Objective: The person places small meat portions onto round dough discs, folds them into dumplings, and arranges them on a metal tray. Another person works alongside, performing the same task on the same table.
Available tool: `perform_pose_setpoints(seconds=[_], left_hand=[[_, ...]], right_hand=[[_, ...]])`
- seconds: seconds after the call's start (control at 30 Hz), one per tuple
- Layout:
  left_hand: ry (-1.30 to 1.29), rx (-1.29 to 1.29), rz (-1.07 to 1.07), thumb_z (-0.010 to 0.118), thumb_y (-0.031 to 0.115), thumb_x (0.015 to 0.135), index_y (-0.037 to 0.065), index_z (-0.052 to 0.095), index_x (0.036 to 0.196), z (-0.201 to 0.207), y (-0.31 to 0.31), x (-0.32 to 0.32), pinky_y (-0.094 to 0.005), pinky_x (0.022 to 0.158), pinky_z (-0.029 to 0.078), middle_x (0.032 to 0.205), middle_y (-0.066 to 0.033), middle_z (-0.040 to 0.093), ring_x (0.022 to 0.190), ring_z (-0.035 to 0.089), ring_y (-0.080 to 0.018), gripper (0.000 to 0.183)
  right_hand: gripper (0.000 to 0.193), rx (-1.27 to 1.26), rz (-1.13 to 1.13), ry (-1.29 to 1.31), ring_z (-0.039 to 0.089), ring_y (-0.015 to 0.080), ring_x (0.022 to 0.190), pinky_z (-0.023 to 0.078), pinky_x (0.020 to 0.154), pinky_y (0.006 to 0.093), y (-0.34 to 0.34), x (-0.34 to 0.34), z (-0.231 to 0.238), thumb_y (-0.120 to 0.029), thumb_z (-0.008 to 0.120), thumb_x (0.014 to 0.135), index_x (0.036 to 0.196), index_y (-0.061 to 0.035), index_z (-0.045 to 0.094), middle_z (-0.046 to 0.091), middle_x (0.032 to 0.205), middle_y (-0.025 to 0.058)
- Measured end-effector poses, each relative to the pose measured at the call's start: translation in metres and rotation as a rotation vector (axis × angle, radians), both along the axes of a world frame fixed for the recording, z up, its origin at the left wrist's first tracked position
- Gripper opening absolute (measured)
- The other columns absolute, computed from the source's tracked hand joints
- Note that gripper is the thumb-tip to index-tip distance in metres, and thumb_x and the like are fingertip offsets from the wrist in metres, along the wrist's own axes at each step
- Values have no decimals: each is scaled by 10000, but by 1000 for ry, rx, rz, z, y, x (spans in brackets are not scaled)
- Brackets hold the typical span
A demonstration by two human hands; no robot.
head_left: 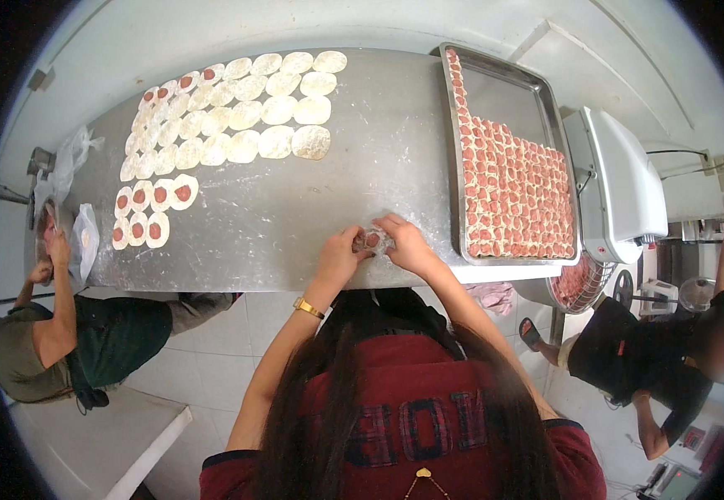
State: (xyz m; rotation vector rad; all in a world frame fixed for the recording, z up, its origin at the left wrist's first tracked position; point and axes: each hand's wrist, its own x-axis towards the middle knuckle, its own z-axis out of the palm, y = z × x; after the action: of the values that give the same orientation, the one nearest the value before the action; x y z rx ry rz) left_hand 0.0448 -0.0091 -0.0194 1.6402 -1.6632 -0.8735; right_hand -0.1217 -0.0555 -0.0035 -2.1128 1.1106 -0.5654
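Close to the near edge of the steel table [383, 117], a small open-topped dumpling [371, 241] with pinkish meat in a thin wrapper sits between my hands. My left hand [343, 255] pinches it from one side, a gold watch on that wrist. On its other side the fingers of my right hand [409, 247] curl in against the wrapper. Rows of round floured wrappers [245, 113] lie flat at the far left, a few topped with meat. Nearer, a small group of wrappers with meat [161, 196] lies left of my hands.
To my right stands a metal tray [508, 93], packed with finished dumplings [516, 196]. Beyond it are a white machine [616, 171] and a bowl of minced meat [577, 283]. One person [104, 346] works at the left end; another person [629, 354] is at the right.
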Motion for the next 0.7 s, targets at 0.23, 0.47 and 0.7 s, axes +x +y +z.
perform_pose_setpoints(seconds=[0.23,0.47,0.7], left_hand=[[9,33,7,724,132,710,33,574,888,1,-2,-3,-396,636,485,762,-148,637,710,624,-318,253],[13,21,9,713,99,726,15,580,906,4,-1,-3,-364,645,498,774,-158,643,717,640,-300,239],[-109,-108,18,704,97,714,40,566,915,8,-6,-7,-409,668,477,803,-142,628,768,609,-332,251]], right_hand=[[427,52,-18,65,571,380,910,487,788,414,0,5,-2,96,571,604,1010,-30,610,571,1005,176],[381,30,-75,13,575,373,909,488,775,407,4,2,-4,96,557,626,980,-30,623,584,965,175],[344,39,-147,-3,577,377,895,485,764,412,-1,1,-10,70,578,649,976,-27,629,583,935,178]])
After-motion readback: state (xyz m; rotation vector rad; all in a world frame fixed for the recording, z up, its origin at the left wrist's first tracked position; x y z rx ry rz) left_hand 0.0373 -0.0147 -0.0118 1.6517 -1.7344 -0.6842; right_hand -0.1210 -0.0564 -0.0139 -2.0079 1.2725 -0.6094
